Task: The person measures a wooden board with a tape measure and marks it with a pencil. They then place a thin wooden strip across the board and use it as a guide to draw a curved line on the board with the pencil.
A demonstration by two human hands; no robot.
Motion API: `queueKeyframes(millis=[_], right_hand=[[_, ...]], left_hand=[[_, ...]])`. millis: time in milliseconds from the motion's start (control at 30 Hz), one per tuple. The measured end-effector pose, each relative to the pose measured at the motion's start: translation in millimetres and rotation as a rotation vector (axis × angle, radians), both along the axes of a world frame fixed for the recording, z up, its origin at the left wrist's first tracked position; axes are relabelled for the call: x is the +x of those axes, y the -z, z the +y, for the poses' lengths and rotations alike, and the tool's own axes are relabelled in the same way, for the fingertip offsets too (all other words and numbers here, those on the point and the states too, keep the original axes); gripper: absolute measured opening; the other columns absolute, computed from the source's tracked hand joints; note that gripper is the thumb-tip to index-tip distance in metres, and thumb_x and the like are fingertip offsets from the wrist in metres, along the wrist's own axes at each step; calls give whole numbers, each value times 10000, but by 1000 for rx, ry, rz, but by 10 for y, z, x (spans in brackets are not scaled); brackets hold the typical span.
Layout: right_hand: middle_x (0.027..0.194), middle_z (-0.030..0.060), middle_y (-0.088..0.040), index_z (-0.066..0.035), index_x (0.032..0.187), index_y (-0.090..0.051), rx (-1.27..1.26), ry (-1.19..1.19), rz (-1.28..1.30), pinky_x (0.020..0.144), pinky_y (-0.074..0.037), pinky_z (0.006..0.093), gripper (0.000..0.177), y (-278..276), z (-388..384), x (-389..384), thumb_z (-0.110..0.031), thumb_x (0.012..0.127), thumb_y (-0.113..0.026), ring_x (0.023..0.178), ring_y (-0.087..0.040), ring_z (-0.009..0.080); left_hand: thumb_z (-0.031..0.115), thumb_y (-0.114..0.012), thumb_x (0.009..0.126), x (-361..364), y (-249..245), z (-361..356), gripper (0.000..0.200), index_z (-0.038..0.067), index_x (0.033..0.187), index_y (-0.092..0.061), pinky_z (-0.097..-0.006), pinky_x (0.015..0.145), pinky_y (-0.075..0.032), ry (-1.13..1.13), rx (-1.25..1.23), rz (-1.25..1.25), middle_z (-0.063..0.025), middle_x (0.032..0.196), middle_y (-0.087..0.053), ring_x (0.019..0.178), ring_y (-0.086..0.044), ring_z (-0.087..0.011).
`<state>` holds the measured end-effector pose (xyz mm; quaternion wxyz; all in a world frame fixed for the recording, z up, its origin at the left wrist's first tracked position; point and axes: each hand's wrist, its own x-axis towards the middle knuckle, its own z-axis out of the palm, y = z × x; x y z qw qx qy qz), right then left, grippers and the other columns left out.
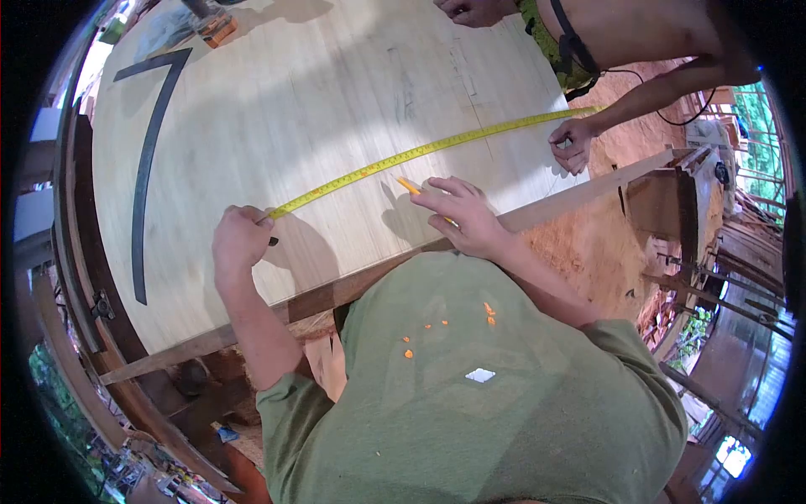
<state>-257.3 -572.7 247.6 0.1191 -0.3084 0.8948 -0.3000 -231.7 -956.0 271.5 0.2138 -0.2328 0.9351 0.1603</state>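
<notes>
A yellow tape measure (403, 156) stretches across the pale wooden board (336, 109), running from the left to the board's right edge. My left hand (242, 239) is closed on its left end; a small black piece shows below the fingers, and the rest of what is in the palm is hidden. Near the board's front edge, my right hand (462, 217) grips an orange-yellow pencil (408, 186), its tip pointing up and left, just short of the tape.
At the right, another person's hand (573, 144) rests by the tape's far end; their other hand (474, 10) is at the top. A black carpenter's square (149, 168) lies on the left. An orange-and-black tool (216, 28) stands at the back. A wooden rail (579, 196) borders the front.
</notes>
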Motion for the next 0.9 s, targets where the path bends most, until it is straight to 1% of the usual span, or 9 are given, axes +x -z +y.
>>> queueKeyframes(millis=[33, 100, 200, 267, 433, 600, 667, 833, 900], right_hand=[[1399, 81, -608, -213, 1391, -601, -5, 12, -4, 1141, -355, 505, 461, 0, -4, 3, -198, 936, -679, 1335, -515, 317], [1385, 40, -623, -230, 1393, -602, 12, -47, 11, 1139, -357, 496, 464, 12, -27, -25, -211, 935, -679, 1337, -513, 299], [1381, 14, -629, -235, 1406, -593, 33, -91, 38, 1151, -339, 503, 469, -4, -11, -34, -253, 942, -668, 1352, -500, 290], [1376, 11, -629, -241, 1414, -584, 15, -70, 22, 1155, -322, 510, 483, 17, -4, -24, -256, 938, -663, 1370, -481, 284], [1402, 20, -616, -221, 1426, -572, 20, -59, -3, 1179, -293, 512, 468, -18, -7, -14, -278, 965, -624, 1383, -465, 290], [1404, 24, -615, -233, 1426, -567, -1, -66, -61, 1184, -278, 518, 457, 10, -39, -32, -232, 972, -614, 1387, -462, 293], [1403, 22, -617, -234, 1421, -570, -25, -66, -69, 1183, -279, 520, 449, 7, -114, -33, -225, 975, -612, 1384, -466, 294], [1395, 13, -623, -235, 1400, -580, -23, -74, -40, 1173, -286, 522, 425, 62, -188, -87, -213, 977, -613, 1374, -480, 295], [1362, 28, -639, -212, 1385, -607, -67, -62, -55, 1162, -289, 506, 439, 68, -170, -93, -174, 948, -635, 1370, -480, 299]], left_hand=[[283, -725, 869, -15, 12, -11, 295, 68, 1067, -765, -446, 909, -539, -23, 4, -5, -182, 1124, -681, 1030, -681, -363], [283, -736, 857, -74, -33, -10, 308, 69, 1077, -765, -442, 904, -543, -28, -5, -9, -188, 1119, -700, 1023, -689, -362], [279, -752, 836, -112, -139, 48, 329, 67, 1087, -764, -440, 886, -552, -28, -11, -64, -196, 1053, -734, 999, -705, -362], [277, -753, 830, -78, -81, 31, 334, 50, 1074, -761, -446, 860, -557, -71, 22, 2, -196, 983, -745, 961, -713, -369], [270, -757, 823, -106, -9, -18, 325, 39, 1051, -759, -430, 862, -556, -78, 29, -24, -203, 1012, -741, 967, -715, -360], [259, -774, 805, -97, 26, -42, 333, 30, 1046, -752, -419, 865, -559, -109, 77, -4, -207, 1029, -740, 964, -718, -355], [244, -759, 760, -79, 139, -98, 336, 28, 1017, -768, -398, 813, -566, -117, 19, 58, -187, 917, -750, 887, -735, -316], [249, -771, 757, -105, 65, -69, 347, 14, 1012, -766, -401, 804, -567, -90, 45, 29, -195, 904, -748, 868, -735, -327], [251, -775, 756, -93, 62, -60, 353, 9, 1013, -765, -402, 801, -567, -81, 44, 40, -197, 900, -747, 867, -734, -330]])
